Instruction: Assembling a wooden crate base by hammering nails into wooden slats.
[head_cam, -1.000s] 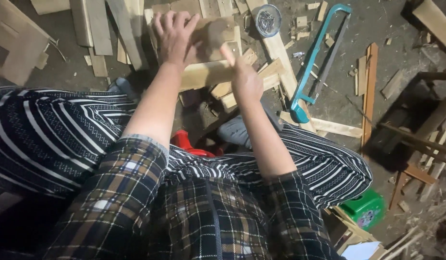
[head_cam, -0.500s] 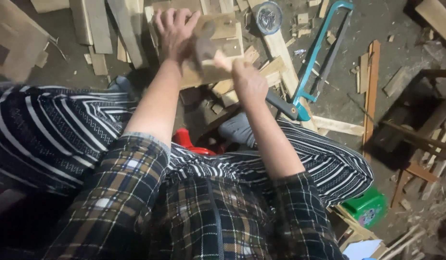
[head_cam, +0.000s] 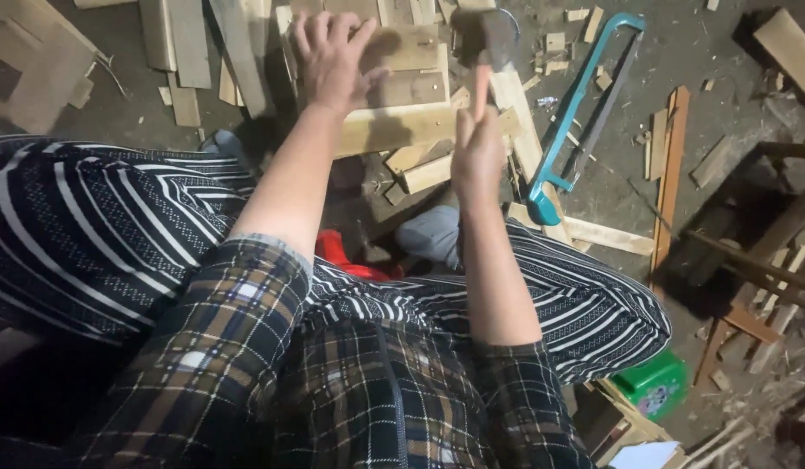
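My left hand (head_cam: 333, 56) presses flat, fingers spread, on a small wooden slat assembly (head_cam: 402, 87) on the floor in front of me. My right hand (head_cam: 477, 152) is closed around the pale orange handle of a hammer (head_cam: 494, 43). The hammer is raised, its dark metal head blurred above the right end of the slats. My legs in striped trousers frame the work on both sides.
A teal-framed hacksaw (head_cam: 580, 113) lies on the floor to the right. Loose wood planks (head_cam: 203, 43) and offcuts are scattered all around. A green container (head_cam: 653, 384) sits by my right knee. Something red (head_cam: 342, 256) lies between my legs. Dark wooden frames (head_cam: 758, 260) stand at the right.
My right hand has lifted the hammer up from the slats, so its head now shows above the wood. The left hand stays pressed on the assembly.
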